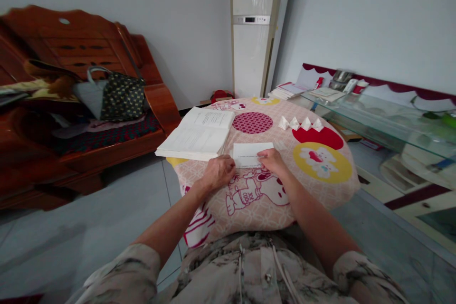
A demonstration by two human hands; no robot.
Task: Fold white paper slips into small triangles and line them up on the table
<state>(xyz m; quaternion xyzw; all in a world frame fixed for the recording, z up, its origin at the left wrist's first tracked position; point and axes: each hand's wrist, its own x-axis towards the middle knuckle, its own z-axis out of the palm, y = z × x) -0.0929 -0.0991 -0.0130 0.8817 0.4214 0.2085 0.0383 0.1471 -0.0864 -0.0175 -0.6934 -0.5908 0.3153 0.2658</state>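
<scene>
A folded white sheet of paper [251,153] lies on the round table with a pink cartoon cloth [320,185]. My left hand [218,172] presses its left edge with curled fingers. At the sheet's near right edge my right hand [272,160] pinches the paper. An open book [197,133] lies to the left, partly over the table's edge. Several small folded white paper pieces [301,124] sit in a row farther back on the cloth.
A carved wooden sofa [81,118] with a dark patterned bag [121,96] stands at left. A tall white air conditioner [252,28] is against the far wall. A glass-topped table [384,118] with papers and cups runs along the right.
</scene>
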